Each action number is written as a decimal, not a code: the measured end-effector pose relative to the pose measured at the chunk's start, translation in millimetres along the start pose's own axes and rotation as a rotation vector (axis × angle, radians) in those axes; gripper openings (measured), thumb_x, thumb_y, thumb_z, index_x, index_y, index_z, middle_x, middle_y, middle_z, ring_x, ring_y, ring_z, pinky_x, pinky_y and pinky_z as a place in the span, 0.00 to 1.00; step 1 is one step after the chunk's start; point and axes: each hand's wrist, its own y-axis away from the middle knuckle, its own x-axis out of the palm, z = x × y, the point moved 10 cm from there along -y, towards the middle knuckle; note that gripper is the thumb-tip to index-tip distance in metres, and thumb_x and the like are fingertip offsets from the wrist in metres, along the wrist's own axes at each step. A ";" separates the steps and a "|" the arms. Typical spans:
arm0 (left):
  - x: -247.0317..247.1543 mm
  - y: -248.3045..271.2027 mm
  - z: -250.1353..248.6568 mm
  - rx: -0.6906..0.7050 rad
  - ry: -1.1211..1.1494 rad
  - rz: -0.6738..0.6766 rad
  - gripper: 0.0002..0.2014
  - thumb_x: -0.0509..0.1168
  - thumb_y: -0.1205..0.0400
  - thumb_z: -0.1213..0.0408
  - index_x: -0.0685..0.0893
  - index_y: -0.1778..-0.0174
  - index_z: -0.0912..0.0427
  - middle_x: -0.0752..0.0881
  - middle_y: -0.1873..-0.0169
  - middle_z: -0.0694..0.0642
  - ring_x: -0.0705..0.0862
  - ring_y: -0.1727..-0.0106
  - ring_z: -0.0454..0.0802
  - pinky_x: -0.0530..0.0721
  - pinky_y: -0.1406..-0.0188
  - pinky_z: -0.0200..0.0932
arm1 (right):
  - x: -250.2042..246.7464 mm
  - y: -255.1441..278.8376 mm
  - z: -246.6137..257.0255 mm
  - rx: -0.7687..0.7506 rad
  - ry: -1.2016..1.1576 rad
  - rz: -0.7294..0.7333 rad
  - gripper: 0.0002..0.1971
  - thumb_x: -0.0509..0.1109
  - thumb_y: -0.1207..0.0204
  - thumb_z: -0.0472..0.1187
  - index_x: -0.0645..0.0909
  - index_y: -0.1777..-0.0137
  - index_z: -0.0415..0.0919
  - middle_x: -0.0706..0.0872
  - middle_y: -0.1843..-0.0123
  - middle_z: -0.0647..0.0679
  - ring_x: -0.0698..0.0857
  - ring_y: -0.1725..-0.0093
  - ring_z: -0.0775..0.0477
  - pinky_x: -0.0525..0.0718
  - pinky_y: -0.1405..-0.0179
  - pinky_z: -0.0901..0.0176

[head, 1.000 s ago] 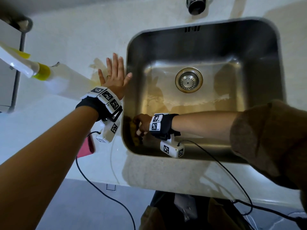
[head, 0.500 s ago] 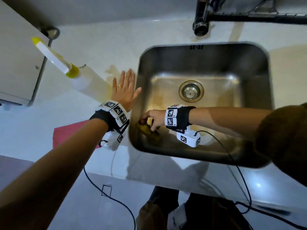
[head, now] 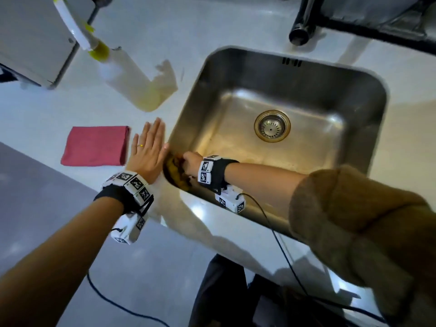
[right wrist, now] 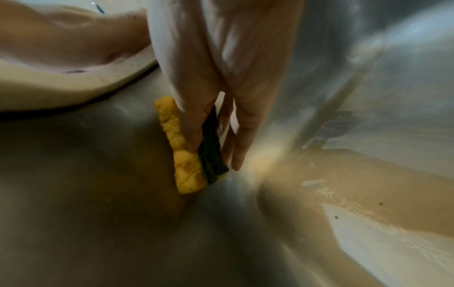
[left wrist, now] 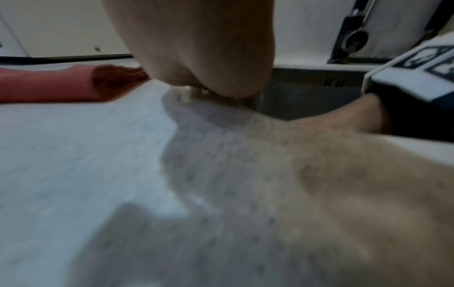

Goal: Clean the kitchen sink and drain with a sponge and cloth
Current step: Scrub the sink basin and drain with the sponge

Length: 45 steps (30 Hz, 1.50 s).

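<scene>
Sponge (right wrist: pixel 186 155) pinched in right hand (head: pixel 192 161), pressed on the sink's (head: pixel 368 95) near-left wall, probably scrubbing. Left hand (head: pixel 147 152) flat, fingers straight on the counter (head: pixel 47 119), bracing; cloth (head: pixel 95 146) waits beside it.

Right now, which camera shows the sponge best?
The right wrist view: the sponge fills the middle, yellow foam and dark scrub layer clear, pinched by the right hand against the sink wall. The head view shows only a dark yellow patch beside the knuckles. The left wrist view does not show it.
</scene>
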 end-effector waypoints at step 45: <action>6.0 -2.2 11.4 -0.073 0.034 0.049 0.28 0.32 0.14 0.46 0.34 0.17 0.46 0.32 0.19 0.39 0.32 0.17 0.43 0.35 0.20 0.66 | 32.2 65.8 -36.5 -0.058 0.182 0.867 0.12 0.72 0.30 0.27 0.80 0.50 0.42 0.82 0.48 0.37 0.83 0.57 0.47 0.88 0.62 0.57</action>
